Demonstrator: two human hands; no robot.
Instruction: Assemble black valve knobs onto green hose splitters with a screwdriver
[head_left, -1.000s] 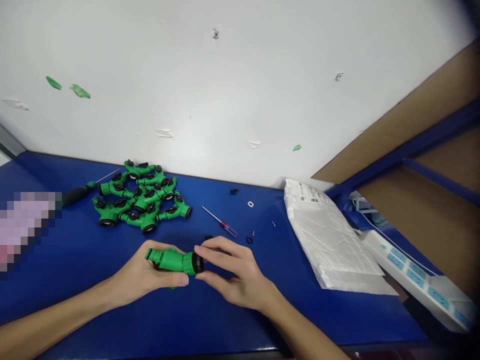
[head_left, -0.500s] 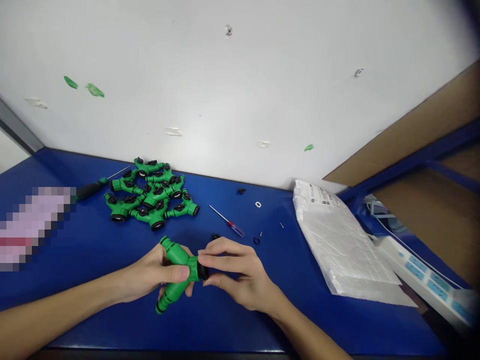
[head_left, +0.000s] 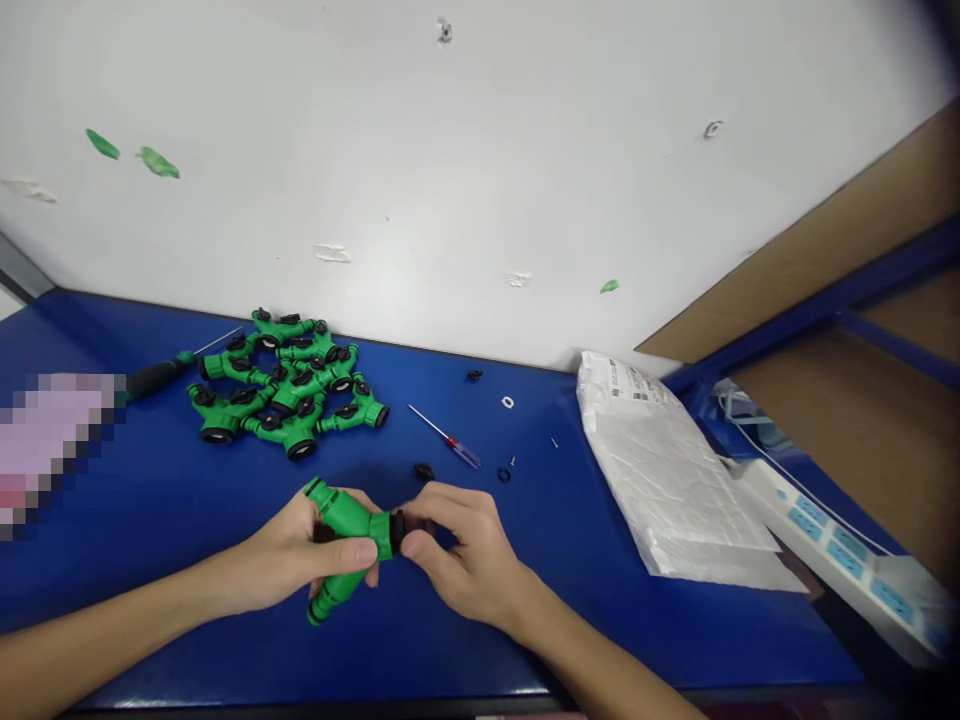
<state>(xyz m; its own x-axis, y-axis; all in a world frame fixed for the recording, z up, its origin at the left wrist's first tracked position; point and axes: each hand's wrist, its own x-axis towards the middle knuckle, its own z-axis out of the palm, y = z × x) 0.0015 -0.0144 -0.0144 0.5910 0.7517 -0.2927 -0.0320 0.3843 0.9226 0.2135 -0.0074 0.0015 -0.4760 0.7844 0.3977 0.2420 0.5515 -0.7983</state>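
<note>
My left hand (head_left: 292,545) is closed around a green Y-shaped hose splitter (head_left: 347,513), thumb across its body and the two branches pointing left. On the splitter's right end sits a black ring (head_left: 397,532). My right hand (head_left: 461,545) pinches this ring between its thumb and bent fingers; the fingertips behind are partly hidden. Just beyond the right hand lies a black valve knob (head_left: 424,471). A small screwdriver (head_left: 459,448) with a clear, red-collared handle rests farther back, near a black ring-shaped part (head_left: 504,475) and a small screw (head_left: 513,461).
Several green splitters with black knobs (head_left: 289,430) lie clustered at the back left, beside a dark-handled screwdriver (head_left: 154,378). A white washer (head_left: 508,402), another black knob (head_left: 474,376) and a screw (head_left: 555,442) lie right of centre. A white plastic bag (head_left: 667,480) and power strip (head_left: 832,550) are at right.
My right hand's fingers have shifted around the black ring, with the thumb now higher and the fingers more curled. The black knob behind shows more fully. The view has shifted slightly.
</note>
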